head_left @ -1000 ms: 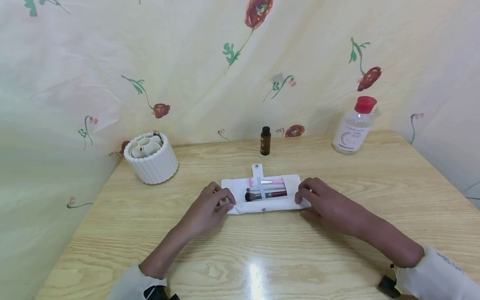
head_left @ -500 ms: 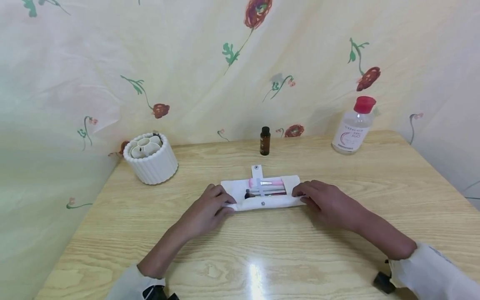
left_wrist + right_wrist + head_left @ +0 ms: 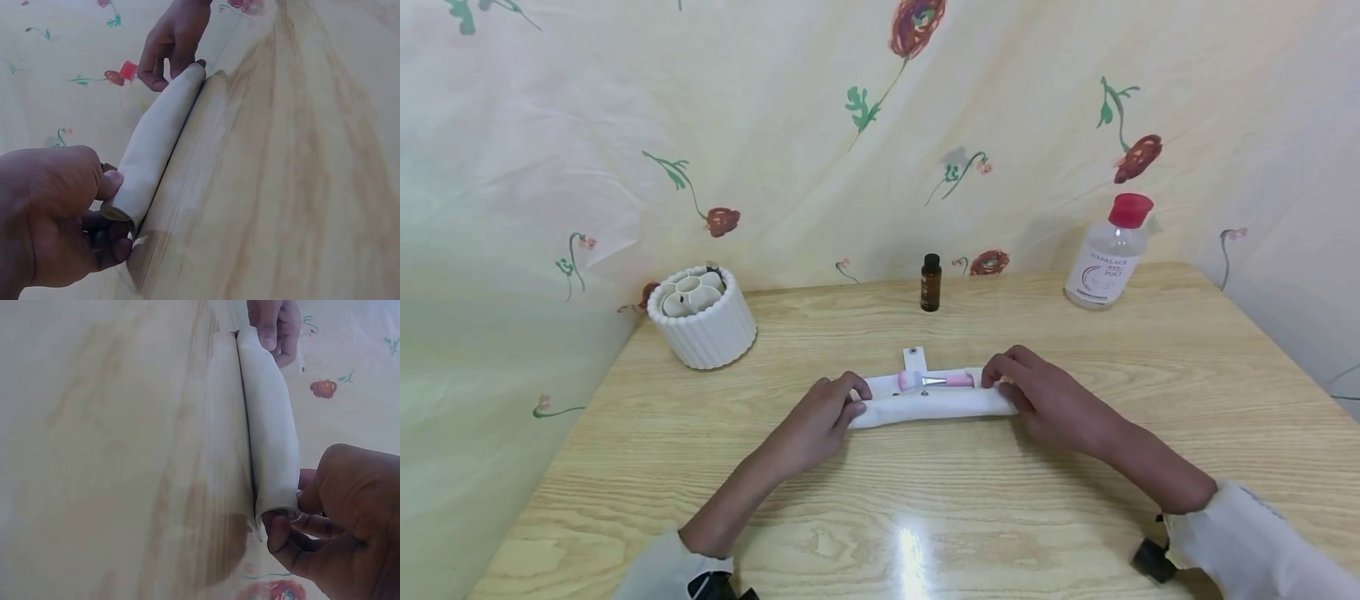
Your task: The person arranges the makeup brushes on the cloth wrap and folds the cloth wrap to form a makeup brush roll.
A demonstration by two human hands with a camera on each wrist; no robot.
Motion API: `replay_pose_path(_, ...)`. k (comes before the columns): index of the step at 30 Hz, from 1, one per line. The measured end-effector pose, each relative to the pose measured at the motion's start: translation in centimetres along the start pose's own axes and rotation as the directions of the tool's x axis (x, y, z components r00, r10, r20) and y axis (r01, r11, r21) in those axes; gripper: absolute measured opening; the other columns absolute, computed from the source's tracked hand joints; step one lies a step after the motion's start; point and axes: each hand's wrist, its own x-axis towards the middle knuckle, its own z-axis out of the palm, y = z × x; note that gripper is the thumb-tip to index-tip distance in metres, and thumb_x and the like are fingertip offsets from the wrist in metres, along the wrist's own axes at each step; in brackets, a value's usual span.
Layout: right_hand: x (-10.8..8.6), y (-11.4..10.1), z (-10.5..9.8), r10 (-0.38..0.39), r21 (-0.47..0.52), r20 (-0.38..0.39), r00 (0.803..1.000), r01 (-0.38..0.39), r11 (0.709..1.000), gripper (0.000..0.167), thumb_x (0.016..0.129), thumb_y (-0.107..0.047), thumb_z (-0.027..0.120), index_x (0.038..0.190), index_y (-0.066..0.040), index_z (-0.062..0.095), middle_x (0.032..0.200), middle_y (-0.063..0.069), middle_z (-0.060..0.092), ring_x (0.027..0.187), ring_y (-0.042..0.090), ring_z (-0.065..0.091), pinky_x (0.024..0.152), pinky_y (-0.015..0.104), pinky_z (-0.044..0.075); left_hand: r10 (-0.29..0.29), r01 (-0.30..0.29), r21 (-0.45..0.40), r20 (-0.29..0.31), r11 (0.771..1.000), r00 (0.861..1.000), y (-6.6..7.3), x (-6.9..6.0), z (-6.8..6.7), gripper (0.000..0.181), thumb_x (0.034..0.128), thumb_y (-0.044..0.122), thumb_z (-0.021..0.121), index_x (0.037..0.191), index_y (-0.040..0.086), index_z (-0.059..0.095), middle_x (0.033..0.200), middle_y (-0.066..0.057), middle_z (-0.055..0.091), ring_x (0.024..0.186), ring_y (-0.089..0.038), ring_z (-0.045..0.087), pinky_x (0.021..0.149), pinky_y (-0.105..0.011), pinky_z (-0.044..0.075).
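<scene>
A white brush roll lies on the table, its near side rolled up into a tube. On its open strip a pink makeup brush shows; the darker brushes are covered by the rolled part. A snap tab sticks out at the far edge. My left hand grips the roll's left end with thumb and fingers. At the other end my right hand pinches the roll, its fingers curled about the tube's end in the right wrist view.
A ribbed white holder with compartments stands at the back left. Behind the roll is a small brown bottle. A clear bottle with a red cap stands at the back right, near the floral cloth backdrop.
The near edge of the brush roll has been rolled away from me over the dark brushes, leaving the pink one in sight. Both hands have stayed at its ends.
</scene>
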Motion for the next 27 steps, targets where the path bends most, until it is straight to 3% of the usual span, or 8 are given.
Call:
replay_pose_path(4,0.05,-0.09,-0.30,-0.068,-0.064,-0.010,0.998,0.067,0.996,0.027,0.089,0.005,0.070,0.108,-0.013,0.067,0.112,0.001,0.059,0.092,0.014,0.061,0.077,0.032,0.056,-0.022,0.022,-0.035,-0.015,0.999,1.000,0.06,0.08,0.13,0.012,0.1015,0.008,0.058,0.112,0.013,0.055,0.073,0.002,0.058,0.078,-0.016,0.047,0.076,-0.035,0.040)
replay_pose_path(8,0.07,-0.13,-0.74,-0.131,-0.132,0.045,0.990,0.136,0.982,0.025,0.089,-0.003,0.072,0.113,-0.011,0.068,0.118,0.003,0.061,0.107,0.018,0.057,0.088,0.037,0.054,-0.040,0.039,-0.031,-0.019,0.999,0.999,0.11,0.14,0.22,0.010,0.1020,0.008,0.057,0.110,0.014,0.055,0.072,0.003,0.058,0.079,-0.017,0.046,0.072,-0.034,0.040)
replay_pose_path(11,0.08,-0.20,-0.86,-0.121,-0.166,0.079,0.989,0.133,0.977,0.024,0.090,-0.016,0.074,0.114,-0.012,0.068,0.120,0.002,0.061,0.112,0.019,0.054,0.091,0.039,0.052,-0.053,0.052,-0.051,-0.027,0.997,0.998,0.15,0.17,0.19,0.010,0.1022,0.008,0.057,0.109,0.015,0.057,0.075,0.002,0.059,0.082,-0.018,0.047,0.074,-0.034,0.041)
replay_pose_path(14,0.20,-0.31,-0.85,-0.105,-0.179,0.084,0.991,0.119,0.977,0.027,0.090,-0.023,0.076,0.114,-0.012,0.070,0.116,0.002,0.061,0.107,0.019,0.054,0.088,0.037,0.053,-0.077,0.073,-0.075,-0.052,0.994,0.996,0.19,0.05,0.02,0.011,0.1021,0.010,0.058,0.110,0.017,0.058,0.088,0.002,0.058,0.085,-0.015,0.050,0.076,-0.033,0.045)
replay_pose_path(19,0.53,-0.35,-0.83,-0.092,-0.175,0.062,0.994,0.102,0.979,0.027,0.091,-0.018,0.075,0.116,-0.008,0.072,0.109,0.004,0.062,0.098,0.018,0.054,0.079,0.033,0.054,-0.086,0.076,-0.085,-0.126,0.993,0.988,0.10,-0.09,0.03,0.013,0.1018,0.015,0.060,0.113,0.022,0.059,0.112,-0.005,0.049,0.076,-0.013,0.053,0.067,-0.030,0.049)
replay_pose_path(23,0.63,-0.29,-0.78,-0.093,-0.169,0.050,0.994,0.100,0.981,0.024,0.093,-0.013,0.073,0.115,-0.005,0.072,0.106,0.005,0.061,0.095,0.018,0.054,0.077,0.034,0.053,-0.052,0.048,-0.027,-0.171,0.999,0.984,0.20,-0.01,0.17,0.018,0.0956,0.025,0.071,0.110,0.024,0.061,0.117,-0.004,0.051,0.091,-0.015,0.050,0.073,-0.032,0.049)
replay_pose_path(27,0.70,-0.17,-0.71,-0.101,-0.174,0.054,0.993,0.109,0.979,0.023,0.094,-0.012,0.072,0.116,-0.005,0.071,0.107,0.005,0.061,0.096,0.019,0.055,0.080,0.035,0.054,-0.029,0.037,0.045,-0.168,0.998,0.985,0.23,0.20,0.31,0.025,0.0887,0.029,0.079,0.109,0.022,0.065,0.114,0.004,0.055,0.106,-0.015,0.045,0.084,-0.033,0.047)
